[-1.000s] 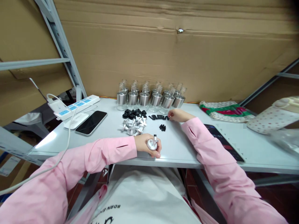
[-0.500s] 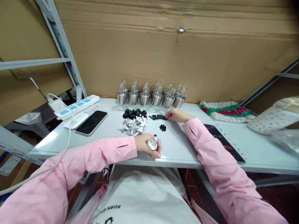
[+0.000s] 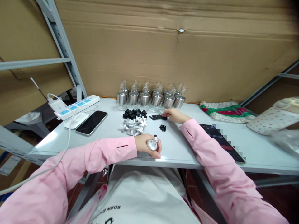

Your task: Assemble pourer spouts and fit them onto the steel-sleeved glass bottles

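Near the table's front edge, my left hand is closed around a silver disc-shaped metal piece. Its short stem is tipped with a black end. Farther back, my right hand has its fingertips pinched together at the right end of a row of small black strips. Whatever sits between those fingertips is too small to make out. Tiny black pieces lie just in front of that row. To their left are a pile of silver-white stemmed parts and a heap of black stopper-like parts.
Glass bottles with metal sleeves stand in two rows at the back. On the left lie a phone, a white charger and a power strip. A tablet, patterned cloth and dotted bottle are right.
My right hand has shifted slightly left over the black strips, its forearm following. My left hand stays put with the silver piece.
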### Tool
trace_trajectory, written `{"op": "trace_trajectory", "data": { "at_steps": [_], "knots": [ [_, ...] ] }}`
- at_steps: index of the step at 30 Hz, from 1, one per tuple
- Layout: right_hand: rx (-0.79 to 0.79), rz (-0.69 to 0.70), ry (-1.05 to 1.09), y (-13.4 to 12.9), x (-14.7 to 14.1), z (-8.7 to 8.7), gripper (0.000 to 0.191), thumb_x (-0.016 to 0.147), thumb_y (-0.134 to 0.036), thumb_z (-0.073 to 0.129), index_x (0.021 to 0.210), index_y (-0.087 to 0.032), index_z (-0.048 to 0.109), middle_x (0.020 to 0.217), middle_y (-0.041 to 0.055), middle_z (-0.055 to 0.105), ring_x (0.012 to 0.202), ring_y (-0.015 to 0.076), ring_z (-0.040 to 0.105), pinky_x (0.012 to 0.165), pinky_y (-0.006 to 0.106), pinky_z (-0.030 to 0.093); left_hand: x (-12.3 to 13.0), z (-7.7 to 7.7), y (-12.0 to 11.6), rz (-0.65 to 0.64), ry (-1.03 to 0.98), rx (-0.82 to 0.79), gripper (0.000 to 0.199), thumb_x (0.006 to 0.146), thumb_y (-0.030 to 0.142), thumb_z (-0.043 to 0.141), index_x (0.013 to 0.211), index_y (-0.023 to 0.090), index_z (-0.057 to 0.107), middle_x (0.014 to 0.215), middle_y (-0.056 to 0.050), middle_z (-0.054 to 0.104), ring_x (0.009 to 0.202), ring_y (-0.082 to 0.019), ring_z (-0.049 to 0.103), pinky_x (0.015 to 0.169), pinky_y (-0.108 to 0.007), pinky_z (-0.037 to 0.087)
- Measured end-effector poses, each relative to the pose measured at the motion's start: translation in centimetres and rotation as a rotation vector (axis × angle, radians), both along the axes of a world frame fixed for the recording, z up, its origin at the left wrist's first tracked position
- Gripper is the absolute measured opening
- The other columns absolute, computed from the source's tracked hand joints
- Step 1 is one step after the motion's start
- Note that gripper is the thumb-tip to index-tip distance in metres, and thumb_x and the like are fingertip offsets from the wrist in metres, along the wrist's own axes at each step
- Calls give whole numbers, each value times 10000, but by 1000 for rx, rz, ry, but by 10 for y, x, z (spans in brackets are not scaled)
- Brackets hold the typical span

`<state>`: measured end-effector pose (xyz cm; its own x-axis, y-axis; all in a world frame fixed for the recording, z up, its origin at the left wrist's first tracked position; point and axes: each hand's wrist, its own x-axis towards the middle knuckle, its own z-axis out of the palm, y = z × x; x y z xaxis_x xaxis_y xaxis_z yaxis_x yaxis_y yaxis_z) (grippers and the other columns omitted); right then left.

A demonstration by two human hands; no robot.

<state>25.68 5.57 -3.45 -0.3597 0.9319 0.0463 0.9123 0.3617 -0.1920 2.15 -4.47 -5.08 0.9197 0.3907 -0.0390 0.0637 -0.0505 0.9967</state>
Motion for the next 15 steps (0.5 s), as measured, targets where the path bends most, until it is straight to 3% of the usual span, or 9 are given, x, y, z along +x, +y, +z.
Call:
{"op": "trace_trajectory", "data": {
  "at_steps": [9, 15],
  "knots": [
    [193, 305, 145, -3, -28, -11, 446, 652, 5, 344, 926, -134, 667, 967, 93, 618, 908, 204, 501, 882, 361, 401, 1, 0, 0, -2, -9, -7, 398, 514, 433, 781, 635, 116, 574, 527, 28, 553, 508, -62, 499, 517, -191, 399],
    [166, 292, 93, -3, -39, -17, 419, 703, -36, 347, 948, -142, 671, 1006, 106, 583, 931, 221, 448, 879, 412, 372, 1, -1, 0, -4, -12, -14, 400, 513, 433, 782, 633, 113, 576, 537, 26, 555, 512, -60, 501, 514, -186, 393]
  ]
}}
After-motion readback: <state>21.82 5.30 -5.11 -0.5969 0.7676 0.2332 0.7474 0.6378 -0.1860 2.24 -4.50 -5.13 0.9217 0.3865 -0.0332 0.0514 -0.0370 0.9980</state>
